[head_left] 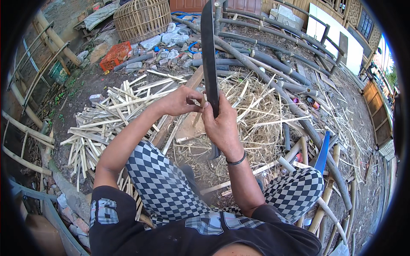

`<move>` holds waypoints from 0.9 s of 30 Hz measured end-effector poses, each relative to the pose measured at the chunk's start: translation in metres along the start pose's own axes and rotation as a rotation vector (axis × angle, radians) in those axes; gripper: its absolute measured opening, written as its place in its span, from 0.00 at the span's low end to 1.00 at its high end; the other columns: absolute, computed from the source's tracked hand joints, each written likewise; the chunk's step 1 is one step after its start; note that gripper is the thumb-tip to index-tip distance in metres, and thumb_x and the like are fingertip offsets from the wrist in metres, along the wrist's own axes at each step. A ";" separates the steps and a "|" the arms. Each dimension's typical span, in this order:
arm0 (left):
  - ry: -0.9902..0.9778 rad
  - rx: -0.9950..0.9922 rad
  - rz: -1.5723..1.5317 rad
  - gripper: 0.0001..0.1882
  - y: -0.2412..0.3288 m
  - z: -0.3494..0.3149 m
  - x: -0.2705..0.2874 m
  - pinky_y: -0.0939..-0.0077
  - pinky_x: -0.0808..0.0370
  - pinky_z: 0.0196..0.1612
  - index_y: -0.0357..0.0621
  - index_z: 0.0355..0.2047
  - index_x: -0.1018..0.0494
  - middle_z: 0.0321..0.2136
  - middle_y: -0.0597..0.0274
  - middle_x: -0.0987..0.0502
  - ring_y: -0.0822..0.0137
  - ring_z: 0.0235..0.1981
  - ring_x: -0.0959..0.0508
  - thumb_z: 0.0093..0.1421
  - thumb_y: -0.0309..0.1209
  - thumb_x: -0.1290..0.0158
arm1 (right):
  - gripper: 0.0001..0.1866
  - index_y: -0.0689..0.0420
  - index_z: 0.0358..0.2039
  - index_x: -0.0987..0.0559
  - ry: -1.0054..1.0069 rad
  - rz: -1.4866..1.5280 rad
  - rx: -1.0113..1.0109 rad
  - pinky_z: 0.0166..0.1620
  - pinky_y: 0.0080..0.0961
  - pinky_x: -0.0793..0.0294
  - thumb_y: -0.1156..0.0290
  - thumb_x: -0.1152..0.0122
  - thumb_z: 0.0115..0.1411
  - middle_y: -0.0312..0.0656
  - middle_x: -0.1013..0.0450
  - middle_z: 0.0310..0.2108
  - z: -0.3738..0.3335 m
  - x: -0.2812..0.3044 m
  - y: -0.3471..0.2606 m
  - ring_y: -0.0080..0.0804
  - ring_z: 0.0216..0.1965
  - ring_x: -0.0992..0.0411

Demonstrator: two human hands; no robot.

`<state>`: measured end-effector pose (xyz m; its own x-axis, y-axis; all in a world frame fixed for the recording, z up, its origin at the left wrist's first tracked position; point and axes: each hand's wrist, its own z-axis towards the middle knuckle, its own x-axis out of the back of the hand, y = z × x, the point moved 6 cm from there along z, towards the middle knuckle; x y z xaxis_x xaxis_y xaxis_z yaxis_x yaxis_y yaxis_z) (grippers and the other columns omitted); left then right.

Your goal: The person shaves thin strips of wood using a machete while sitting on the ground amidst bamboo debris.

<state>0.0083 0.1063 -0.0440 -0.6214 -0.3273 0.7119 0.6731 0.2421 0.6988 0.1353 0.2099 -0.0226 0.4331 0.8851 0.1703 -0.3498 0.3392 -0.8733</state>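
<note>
A long dark-bladed machete [208,47] stands nearly upright in front of me, its blade pointing up and away. My right hand [222,123] is closed around its lower part, and the curved butt of the handle [213,152] shows below the hand. The right thumb lies along the left side of the blade. My left hand [181,101] is closed in a pinch beside the blade, its fingertips close to the right thumb. Whatever lies between those fingertips is too small to make out. Under the hands is a pale wooden block [188,130].
Split bamboo strips [100,121] are heaped at the left. Curly shavings [256,109] cover the ground ahead and right. Bamboo poles [277,64] lie farther back, near a woven basket [143,21] and an orange crate [116,56]. A blue object [323,151] stands by my right knee.
</note>
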 end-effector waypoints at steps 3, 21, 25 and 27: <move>-0.011 0.003 0.006 0.15 -0.002 0.000 -0.001 0.68 0.20 0.48 0.38 0.47 0.22 0.36 0.59 0.18 0.72 0.40 0.21 0.58 0.23 0.41 | 0.14 0.64 0.49 0.30 0.004 -0.013 0.024 0.35 0.45 0.24 0.77 0.49 0.62 0.60 0.23 0.29 0.001 0.000 -0.001 0.59 0.34 0.22; 0.093 -0.128 0.272 0.09 0.012 -0.006 -0.009 0.58 0.27 0.42 0.38 0.35 0.26 0.32 0.47 0.23 0.48 0.37 0.23 0.59 0.31 0.41 | 0.20 0.69 0.55 0.35 -0.005 -0.110 0.067 0.31 0.52 0.27 0.76 0.51 0.64 0.62 0.25 0.25 -0.005 -0.008 0.006 0.64 0.30 0.25; 0.062 -0.072 0.341 0.14 0.013 -0.010 -0.008 0.56 0.27 0.44 0.39 0.44 0.28 0.34 0.46 0.23 0.47 0.39 0.23 0.58 0.27 0.44 | 0.19 0.68 0.54 0.35 -0.008 -0.055 0.045 0.33 0.53 0.27 0.75 0.51 0.64 0.64 0.25 0.26 -0.004 -0.009 0.005 0.65 0.31 0.25; 0.106 -0.109 0.375 0.16 0.017 -0.012 -0.007 0.57 0.27 0.42 0.39 0.46 0.28 0.33 0.45 0.23 0.47 0.36 0.23 0.58 0.27 0.44 | 0.19 0.68 0.54 0.34 0.002 -0.049 0.054 0.33 0.53 0.27 0.75 0.51 0.64 0.64 0.26 0.26 -0.004 -0.009 0.005 0.66 0.31 0.25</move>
<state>0.0288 0.1014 -0.0380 -0.2839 -0.3286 0.9008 0.8872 0.2663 0.3768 0.1326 0.2020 -0.0298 0.4523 0.8664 0.2117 -0.3726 0.3992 -0.8378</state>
